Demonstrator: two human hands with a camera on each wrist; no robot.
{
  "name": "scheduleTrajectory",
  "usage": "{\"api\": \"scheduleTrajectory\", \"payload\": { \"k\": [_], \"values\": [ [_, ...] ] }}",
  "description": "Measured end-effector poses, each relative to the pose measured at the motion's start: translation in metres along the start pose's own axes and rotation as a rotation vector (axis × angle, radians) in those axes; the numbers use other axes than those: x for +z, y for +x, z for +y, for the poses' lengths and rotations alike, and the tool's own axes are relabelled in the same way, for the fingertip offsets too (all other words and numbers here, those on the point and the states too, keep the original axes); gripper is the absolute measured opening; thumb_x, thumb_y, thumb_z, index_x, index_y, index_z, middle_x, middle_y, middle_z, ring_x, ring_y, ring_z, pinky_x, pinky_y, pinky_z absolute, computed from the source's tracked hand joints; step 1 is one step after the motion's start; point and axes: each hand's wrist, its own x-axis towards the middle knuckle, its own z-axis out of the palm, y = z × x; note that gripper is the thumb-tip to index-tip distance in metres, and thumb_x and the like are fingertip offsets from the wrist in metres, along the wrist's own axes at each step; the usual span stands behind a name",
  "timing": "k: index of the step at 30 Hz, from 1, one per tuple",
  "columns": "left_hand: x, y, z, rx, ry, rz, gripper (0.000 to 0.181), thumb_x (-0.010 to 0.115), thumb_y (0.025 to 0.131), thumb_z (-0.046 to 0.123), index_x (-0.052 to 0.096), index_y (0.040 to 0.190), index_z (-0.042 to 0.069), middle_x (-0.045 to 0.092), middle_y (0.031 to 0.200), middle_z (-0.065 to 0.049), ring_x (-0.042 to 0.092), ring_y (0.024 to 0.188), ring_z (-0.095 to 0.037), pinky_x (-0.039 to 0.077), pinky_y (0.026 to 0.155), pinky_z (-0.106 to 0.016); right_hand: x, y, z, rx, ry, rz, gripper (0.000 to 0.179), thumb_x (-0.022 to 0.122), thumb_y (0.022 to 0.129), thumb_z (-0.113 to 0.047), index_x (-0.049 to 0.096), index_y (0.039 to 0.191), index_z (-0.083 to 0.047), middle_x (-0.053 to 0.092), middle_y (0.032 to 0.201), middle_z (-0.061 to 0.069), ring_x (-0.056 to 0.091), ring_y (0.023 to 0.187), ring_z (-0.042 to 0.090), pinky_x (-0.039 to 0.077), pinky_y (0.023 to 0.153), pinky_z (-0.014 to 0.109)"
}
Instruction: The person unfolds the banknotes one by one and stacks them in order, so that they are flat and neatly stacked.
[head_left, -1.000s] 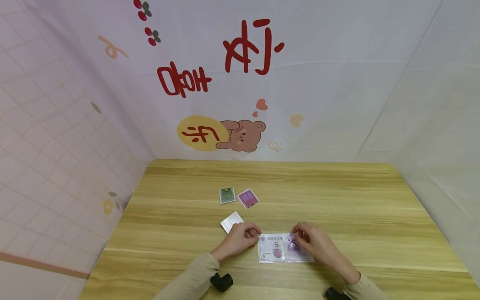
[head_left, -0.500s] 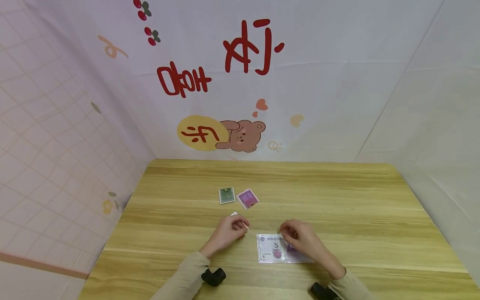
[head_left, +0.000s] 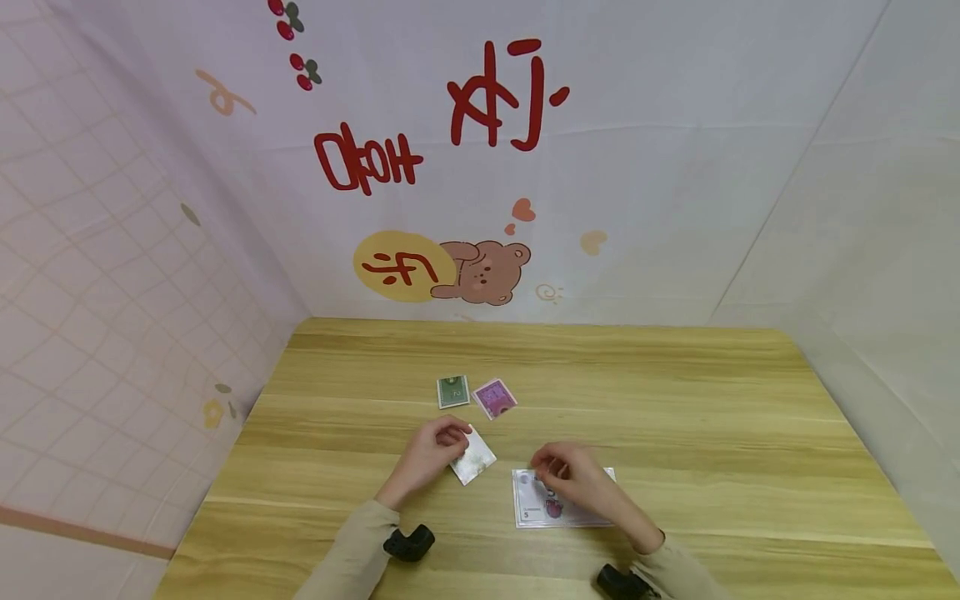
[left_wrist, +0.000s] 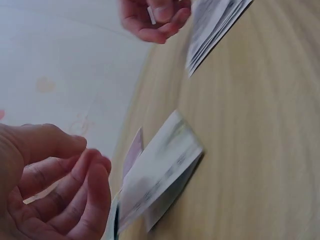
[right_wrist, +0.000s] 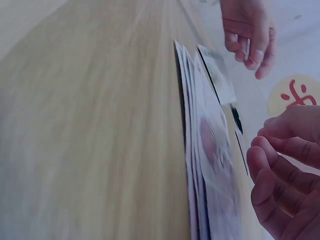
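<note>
In the head view my left hand (head_left: pixel 433 454) hovers at the left edge of a folded whitish banknote (head_left: pixel 474 457). The left wrist view shows this hand (left_wrist: pixel 60 182) with loosely bent fingers and nothing between them, apart from the standing fold of the note (left_wrist: pixel 160 165). My right hand (head_left: pixel 577 479) is over a stack of play banknotes (head_left: pixel 528 508) marked 5 and covers much of its right part. From the right wrist, the hand's loosely bent fingers (right_wrist: pixel 265 195) hold nothing beside the layered stack (right_wrist: pixel 205 150).
Further back on the wooden table (head_left: pixel 675 392) lie a folded green note (head_left: pixel 453 392) marked 2 and a folded purple note (head_left: pixel 496 398), side by side. White printed cloth (head_left: pixel 637 167) hangs behind the table. Black straps with cameras (head_left: pixel 409 543) sit at the wrists.
My left hand has moved left from the stack to the folded whitish note, which now shows on its right side. My right hand has slid left over the stack from its right part.
</note>
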Motion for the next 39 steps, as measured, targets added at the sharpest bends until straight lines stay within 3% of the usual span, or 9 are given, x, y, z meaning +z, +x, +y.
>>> {"api": "scheduleTrajectory", "payload": {
  "k": [5,10,14,18,26,32,39],
  "values": [
    [-0.011,0.001,-0.002,-0.010,0.017,0.060,0.019,0.067,0.082,-0.009,0.065,0.100,-0.008,0.067,0.091,-0.018,0.064,0.083,-0.027,0.053,0.075,-0.032,0.014,0.011,-0.005,0.027,0.003,-0.005,0.012,0.068,0.084,0.001,0.068,0.095,-0.004,0.063,0.081,-0.006,0.057,0.071,0.004,0.051,0.060,0.023],
    [-0.013,0.000,-0.012,-0.003,0.044,0.051,0.033,0.072,0.075,-0.009,0.061,0.107,-0.011,0.063,0.102,-0.026,0.061,0.094,-0.041,0.052,0.083,-0.046,0.029,0.024,-0.011,0.017,0.023,0.008,0.014,0.069,0.084,-0.001,0.068,0.098,-0.003,0.065,0.084,0.000,0.058,0.075,0.007,0.052,0.064,0.025],
    [-0.012,-0.002,-0.015,0.050,0.088,0.018,0.045,0.073,0.073,-0.007,0.056,0.114,-0.011,0.060,0.106,-0.028,0.059,0.098,-0.043,0.053,0.083,-0.043,0.040,0.034,-0.015,-0.006,0.010,0.031,0.017,0.069,0.082,0.000,0.068,0.098,-0.002,0.066,0.087,0.004,0.060,0.078,0.012,0.052,0.069,0.028],
    [-0.012,-0.001,-0.015,0.122,0.136,-0.009,0.046,0.073,0.073,-0.006,0.054,0.115,-0.011,0.061,0.104,-0.028,0.060,0.095,-0.039,0.054,0.081,-0.039,0.051,0.041,-0.018,-0.004,-0.077,0.080,0.018,0.070,0.078,0.000,0.070,0.095,-0.003,0.067,0.087,0.003,0.062,0.079,0.015,0.051,0.072,0.028],
    [-0.010,0.003,-0.012,0.023,0.211,-0.039,0.044,0.074,0.072,-0.009,0.058,0.112,-0.008,0.063,0.106,-0.024,0.060,0.096,-0.040,0.049,0.086,-0.050,0.062,0.050,-0.023,0.065,-0.261,0.141,0.017,0.076,0.071,-0.005,0.069,0.086,-0.008,0.063,0.076,-0.001,0.056,0.068,0.011,0.045,0.062,0.025],
    [-0.010,0.004,-0.011,-0.044,0.145,-0.064,0.033,0.071,0.075,-0.012,0.061,0.106,-0.007,0.065,0.099,-0.022,0.064,0.087,-0.033,0.054,0.076,-0.037,0.063,0.054,-0.024,0.083,-0.294,0.138,0.018,0.079,0.071,-0.007,0.067,0.084,-0.009,0.061,0.074,-0.003,0.053,0.066,0.009,0.042,0.060,0.025],
    [-0.007,0.005,-0.017,-0.050,0.091,-0.086,0.026,0.064,0.077,-0.016,0.062,0.101,-0.009,0.065,0.094,-0.020,0.063,0.085,-0.030,0.052,0.075,-0.031,0.067,0.052,-0.019,0.052,-0.296,0.153,0.020,0.079,0.070,-0.005,0.067,0.085,-0.009,0.061,0.075,-0.002,0.054,0.067,0.011,0.042,0.061,0.026]
  ]
}}
